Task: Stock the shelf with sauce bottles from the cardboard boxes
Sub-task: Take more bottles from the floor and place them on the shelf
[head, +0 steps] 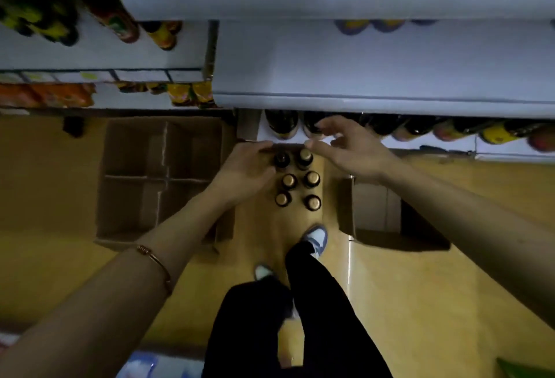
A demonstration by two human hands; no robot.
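Six bottles (297, 180) stand on the floor in two rows at the picture's centre, not yet shelved. At 12 o'clock from them, the bottom shelf (375, 101) already holds dark bottles. The open box (162, 179) at 9 o'clock looks emptied. The left hand (246, 167) curls beside the nearest bottle, touching but not gripping; the right hand (345, 149) hovers spread and empty, at 1 o'clock.
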